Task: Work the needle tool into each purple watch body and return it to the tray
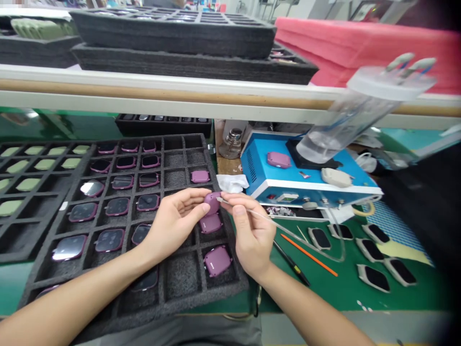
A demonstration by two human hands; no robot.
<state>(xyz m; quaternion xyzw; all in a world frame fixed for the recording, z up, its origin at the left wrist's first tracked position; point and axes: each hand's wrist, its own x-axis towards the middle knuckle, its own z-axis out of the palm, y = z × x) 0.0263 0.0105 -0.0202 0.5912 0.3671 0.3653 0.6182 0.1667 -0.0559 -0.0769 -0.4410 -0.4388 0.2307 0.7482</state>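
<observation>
Presently, left grip (177, 215) pinches the purple case (213, 203) beside right grip (253, 236), which holds clear tubing (275, 222).

No lettering or number can be read. Just below the fingers (197, 214), a purple case (211, 224) bears tiny pale marks, as does a lower purple case (218, 261); both are too small to decipher. Right of the fingers, the blue box (291, 176) has a small front panel (288, 197), illegible.
</observation>
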